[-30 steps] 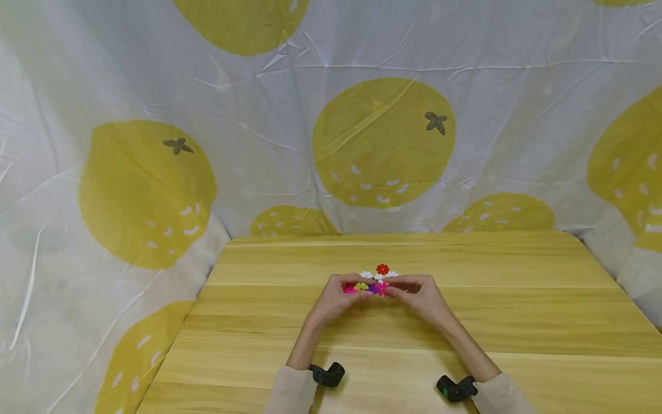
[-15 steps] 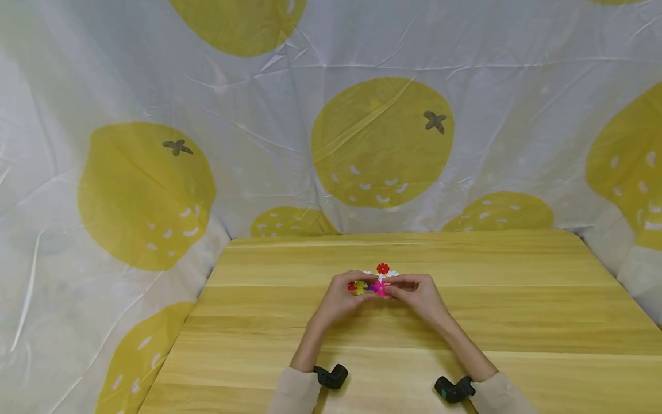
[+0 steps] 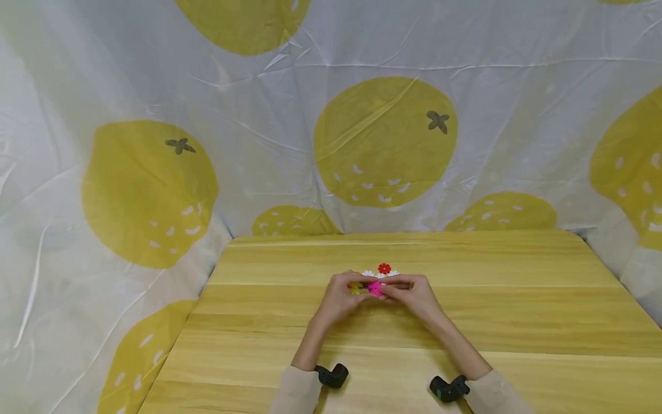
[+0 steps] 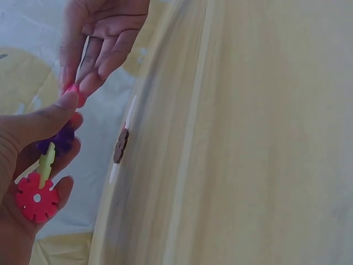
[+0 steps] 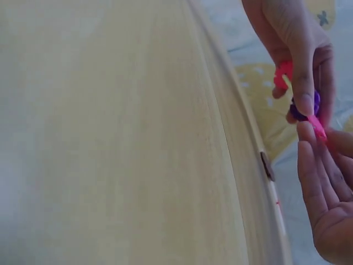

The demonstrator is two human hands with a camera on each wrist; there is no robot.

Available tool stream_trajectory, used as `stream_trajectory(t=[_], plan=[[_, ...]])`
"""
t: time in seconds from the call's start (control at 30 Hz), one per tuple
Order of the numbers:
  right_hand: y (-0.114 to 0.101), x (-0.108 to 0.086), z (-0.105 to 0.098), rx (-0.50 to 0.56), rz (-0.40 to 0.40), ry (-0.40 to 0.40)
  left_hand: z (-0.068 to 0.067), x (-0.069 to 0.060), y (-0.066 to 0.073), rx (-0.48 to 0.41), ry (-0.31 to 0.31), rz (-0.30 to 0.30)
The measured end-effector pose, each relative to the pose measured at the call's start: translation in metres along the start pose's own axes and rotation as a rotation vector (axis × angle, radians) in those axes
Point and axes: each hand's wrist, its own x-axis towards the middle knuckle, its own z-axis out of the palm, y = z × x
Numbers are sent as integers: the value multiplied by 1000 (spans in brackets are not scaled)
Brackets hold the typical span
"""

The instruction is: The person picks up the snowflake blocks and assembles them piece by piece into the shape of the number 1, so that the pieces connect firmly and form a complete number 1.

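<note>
In the left wrist view, my left hand (image 4: 27, 138) pinches a purple notched disc (image 4: 60, 140) between thumb and fingers. A yellow-green disc (image 4: 46, 163) joins it edge-on to a pinkish-red disc (image 4: 37, 197) lying by the palm. A bright pink disc (image 4: 77, 95) sits at the chain's other end, pinched by my right hand (image 4: 105, 41). In the head view the left (image 3: 338, 296) and right hands (image 3: 418, 296) meet at the pink disc (image 3: 375, 288). The right wrist view shows the pink disc (image 5: 317, 128) touching the purple one (image 5: 306, 106).
Just beyond the hands on the wooden table (image 3: 310, 259) lie a red flower disc (image 3: 384, 268) and white ones (image 3: 395, 274). A dark brown disc (image 4: 121, 146) shows there in the left wrist view. A lemon-print cloth (image 3: 258, 126) hangs behind the table.
The pink disc has shifted slightly left, closer to my left fingers, and turned. The yellow and red discs within my left hand have rotated and are more covered. Both hands still hold the chain.
</note>
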Motion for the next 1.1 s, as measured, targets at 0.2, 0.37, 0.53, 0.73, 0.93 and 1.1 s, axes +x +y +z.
stream_trajectory(t=[0.2, 0.37, 0.53, 0.73, 0.93, 1.1], plan=[[-1, 8, -3, -108, 6, 21, -9, -3, -7, -39, 15, -90], [1, 14, -2, -233, 25, 48, -15, -4, -13, -54, 16, -148], [4, 23, 3, -333, 43, 48, -18, -4, -17, -72, -1, -171], [5, 30, 9, -415, 30, 62, -18, -4, -17, -69, -16, -169], [5, 32, 13, -481, 26, 67, -18, -5, -16, -71, -16, -169], [5, 31, 15, -529, 12, 82, -16, -5, -17, -72, -21, -165]])
